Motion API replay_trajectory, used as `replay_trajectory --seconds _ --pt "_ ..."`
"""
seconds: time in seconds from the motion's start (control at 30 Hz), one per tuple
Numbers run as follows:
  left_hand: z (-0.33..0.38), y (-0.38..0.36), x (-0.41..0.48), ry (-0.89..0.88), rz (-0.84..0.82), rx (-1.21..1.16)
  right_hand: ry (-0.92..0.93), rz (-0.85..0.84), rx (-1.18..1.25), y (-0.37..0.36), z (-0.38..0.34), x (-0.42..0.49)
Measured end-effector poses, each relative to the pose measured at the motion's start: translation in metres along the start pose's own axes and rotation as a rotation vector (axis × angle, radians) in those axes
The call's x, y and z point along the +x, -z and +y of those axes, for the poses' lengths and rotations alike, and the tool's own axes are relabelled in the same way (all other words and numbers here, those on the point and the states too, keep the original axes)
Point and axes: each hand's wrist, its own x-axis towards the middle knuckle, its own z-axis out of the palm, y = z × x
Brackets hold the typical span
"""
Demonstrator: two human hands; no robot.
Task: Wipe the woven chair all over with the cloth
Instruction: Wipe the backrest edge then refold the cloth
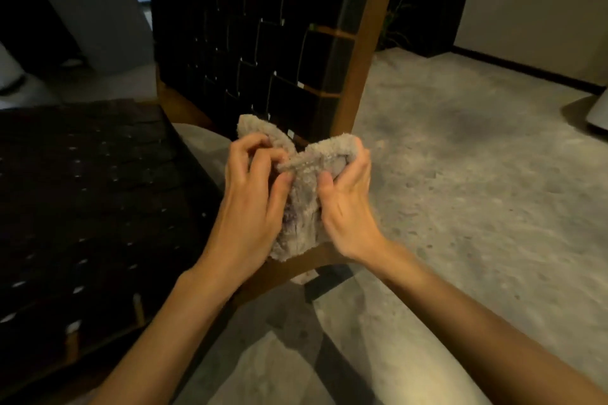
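In the head view, the cloth (297, 223), a pale fluffy towel, sat at the centre of the frame, bunched between both hands and lifted clear of the chair's woven surfaces. The left hand (253, 187) held its left side with fingers curled in and the thumb pressed against the pile. The right hand (345, 204) gripped the right side, its thumb on the front and its fingers wrapped over an upper fold. The cloth's lower end hung in front of a wooden rail (316, 261) low in the frame, and whether it touched that rail could not be told. The woven chair filled the left and upper middle. Its dark strap backrest (263, 43) rose behind the hands, bounded on the right by a wooden post (368, 43), and its dark woven seat (82, 191) spread across the left. The grey floor (477, 191) took the right side. No wiping stroke was under way; the hands seemed to be refolding or regripping the cloth. A darker patch low on the cloth hinted at some use, but the dim light showed no wiped or unwiped areas on the straps. As far as could be judged, backrest, seat and frame all remained to be covered.
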Motion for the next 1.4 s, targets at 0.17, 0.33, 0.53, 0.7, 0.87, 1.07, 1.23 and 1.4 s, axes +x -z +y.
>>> replay_trajectory --seconds 0.17,0.33,0.53,0.7,0.87,1.07,1.23,1.4 --pt "0.000 -0.012 -0.042 0.002 -0.058 0.331 -0.019 -0.405 -0.199 -0.008 0.029 -0.044" --pt "0.011 -0.024 -0.064 0.030 -0.036 0.496 -0.007 -0.364 -0.203 -0.001 0.032 -0.053" --pt "0.028 -0.045 -0.092 -0.033 -0.163 0.544 0.038 -0.464 -0.247 0.024 0.048 -0.067" --pt "0.027 -0.090 -0.123 0.300 -0.076 0.193 0.011 -0.444 -0.256 0.035 0.066 -0.082" --pt "0.020 -0.130 -0.135 0.754 0.188 -0.157 -0.015 -0.427 -0.230 0.022 0.077 -0.081" --pt "0.006 -0.150 -0.121 1.075 0.494 -0.740 -0.129 -0.170 0.222 0.017 0.078 -0.080" --pt "0.002 -0.162 -0.112 1.141 0.640 -0.875 -0.042 -0.098 0.147 0.003 0.082 -0.083" --pt "-0.001 -0.184 -0.107 1.149 0.558 -0.867 -0.048 -0.192 0.135 0.002 0.112 -0.093"
